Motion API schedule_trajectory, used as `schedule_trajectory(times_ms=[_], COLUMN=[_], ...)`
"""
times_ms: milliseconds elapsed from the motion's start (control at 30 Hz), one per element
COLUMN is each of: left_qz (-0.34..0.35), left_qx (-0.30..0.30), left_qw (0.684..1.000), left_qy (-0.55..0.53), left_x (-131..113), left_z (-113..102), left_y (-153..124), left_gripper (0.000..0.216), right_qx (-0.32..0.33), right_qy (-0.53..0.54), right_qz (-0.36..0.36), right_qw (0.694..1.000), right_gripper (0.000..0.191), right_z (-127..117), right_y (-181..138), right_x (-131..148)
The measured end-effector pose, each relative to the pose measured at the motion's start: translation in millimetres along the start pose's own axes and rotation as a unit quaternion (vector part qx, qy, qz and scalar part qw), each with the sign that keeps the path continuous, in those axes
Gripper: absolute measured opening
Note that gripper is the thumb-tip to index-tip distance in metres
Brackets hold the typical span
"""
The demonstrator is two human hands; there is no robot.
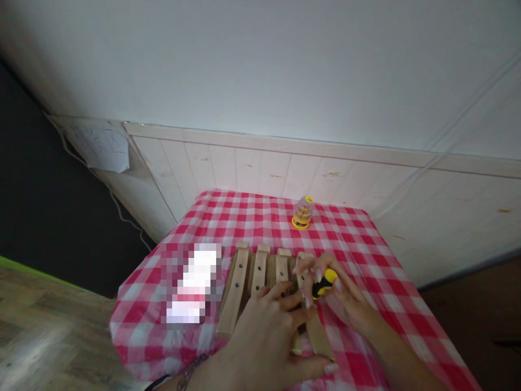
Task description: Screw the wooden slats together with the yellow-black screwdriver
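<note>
A wooden slatted rack (240, 282) with several parallel slats lies on a table covered by a red and white checked cloth (244, 217). My left hand (268, 331) rests flat on the rack's near part, fingers spread, thumb stretched out to the right. My right hand (337, 296) is closed round a yellow and black screwdriver (325, 282) held over the rightmost slat. The screwdriver's tip is hidden by the fingers.
A small clear container with a yellow base and lid (303, 213) stands near the table's far edge. A blurred white and pink patch (191, 290) lies on the cloth left of the rack. White panelled wall (264, 168) behind; wooden floor (49, 326) at left.
</note>
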State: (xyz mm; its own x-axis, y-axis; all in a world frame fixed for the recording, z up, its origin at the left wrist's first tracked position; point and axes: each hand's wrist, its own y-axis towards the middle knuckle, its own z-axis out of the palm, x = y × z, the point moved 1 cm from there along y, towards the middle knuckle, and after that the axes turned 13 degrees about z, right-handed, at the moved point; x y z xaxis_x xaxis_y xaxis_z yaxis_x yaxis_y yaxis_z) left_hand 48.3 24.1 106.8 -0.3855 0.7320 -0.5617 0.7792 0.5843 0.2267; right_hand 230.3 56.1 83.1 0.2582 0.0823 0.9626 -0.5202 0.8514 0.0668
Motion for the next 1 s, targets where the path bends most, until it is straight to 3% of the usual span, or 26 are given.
schedule_trajectory(times_ms=[200,467,667,1000], left_qz=[-0.001,0.003,0.0,-0.001], left_qx=[0.011,0.005,0.003,0.016], left_qw=[1.0,1.0,1.0,1.0], left_qy=[0.005,0.006,0.001,0.008], left_x=[-0.2,1.1,1.4,1.2], left_z=[-0.5,3.4,1.6,1.7], left_y=[0.9,-1.4,-0.6,-0.2], left_gripper=[0.052,0.054,0.053,0.053], right_qx=[0.002,0.03,-0.029,-0.049], right_qy=[0.072,-0.003,-0.048,-0.124], right_qz=[0.053,0.032,-0.007,-0.062], right_qw=[0.996,0.999,0.998,0.989], right_gripper=[0.05,0.036,0.032,0.026], right_z=[5.5,-5.4,-9.4,-10.1], right_y=[4.4,0.9,0.8,1.1], right_x=[-0.5,-4.9,3.7,6.5])
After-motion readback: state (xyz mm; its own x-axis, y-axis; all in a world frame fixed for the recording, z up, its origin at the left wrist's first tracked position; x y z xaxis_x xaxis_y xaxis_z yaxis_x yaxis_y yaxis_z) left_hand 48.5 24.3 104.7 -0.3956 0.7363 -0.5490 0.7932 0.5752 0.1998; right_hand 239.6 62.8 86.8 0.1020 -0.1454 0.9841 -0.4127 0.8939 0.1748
